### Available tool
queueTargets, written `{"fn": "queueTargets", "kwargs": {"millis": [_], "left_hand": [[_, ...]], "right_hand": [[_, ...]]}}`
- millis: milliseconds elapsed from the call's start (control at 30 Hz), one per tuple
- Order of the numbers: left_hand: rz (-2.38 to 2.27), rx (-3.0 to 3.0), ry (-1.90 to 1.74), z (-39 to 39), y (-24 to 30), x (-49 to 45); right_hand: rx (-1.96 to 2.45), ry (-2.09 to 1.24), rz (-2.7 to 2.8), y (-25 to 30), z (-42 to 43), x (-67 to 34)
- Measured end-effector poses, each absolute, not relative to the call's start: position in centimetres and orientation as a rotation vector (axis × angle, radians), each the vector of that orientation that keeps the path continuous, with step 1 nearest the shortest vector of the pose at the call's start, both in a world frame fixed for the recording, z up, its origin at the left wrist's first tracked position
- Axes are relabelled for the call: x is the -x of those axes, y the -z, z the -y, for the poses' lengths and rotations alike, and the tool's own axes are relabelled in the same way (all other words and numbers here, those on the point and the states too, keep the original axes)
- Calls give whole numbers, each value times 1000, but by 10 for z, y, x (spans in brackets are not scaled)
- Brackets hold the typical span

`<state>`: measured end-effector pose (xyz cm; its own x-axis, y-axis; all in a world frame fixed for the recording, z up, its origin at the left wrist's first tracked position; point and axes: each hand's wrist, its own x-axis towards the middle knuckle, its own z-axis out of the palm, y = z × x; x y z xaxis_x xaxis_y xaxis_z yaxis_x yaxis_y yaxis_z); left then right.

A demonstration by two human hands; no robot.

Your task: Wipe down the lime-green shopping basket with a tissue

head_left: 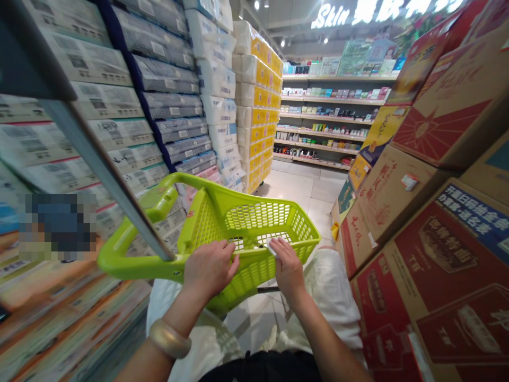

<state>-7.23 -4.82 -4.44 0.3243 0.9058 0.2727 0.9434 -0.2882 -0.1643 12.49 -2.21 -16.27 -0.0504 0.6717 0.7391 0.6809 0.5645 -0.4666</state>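
A bright green plastic shopping cart (262, 265) with a perforated basket stands side-on in front of me. Over its near rim, beside the handle end, curl the fingers of my left hand (210, 265); a gold-coloured bangle (170, 338) is on that wrist. My right hand (288, 268) rests farther along the same rim, toward the basket's narrow end. Pressed under its fingertips is a small white tissue-like piece (272, 248), mostly covered by the fingers. Little of the basket's inside shows past my hands, and its grid floor is visible.
Stacked tissue packs (167, 90) line the left, with yellow-and-white packs (258, 111) beyond them. Cardboard cartons (421, 212) rise close on the right. A tiled aisle (296, 183) leads to product shelves (330, 101). A grey metal pole (107, 175) slants across the upper left.
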Motion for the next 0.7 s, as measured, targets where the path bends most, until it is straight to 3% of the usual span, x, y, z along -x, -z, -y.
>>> {"fn": "queueTargets", "kwargs": {"millis": [300, 467, 700], "left_hand": [[1639, 2319, 170, 42, 41, 82], [1704, 2286, 197, 36, 41, 90], [1627, 2451, 391, 29, 59, 43]], "right_hand": [[1018, -54, 1836, 156, 25, -103], [1240, 5, 1658, 170, 17, -141], [1139, -70, 1789, 169, 20, -114]]}}
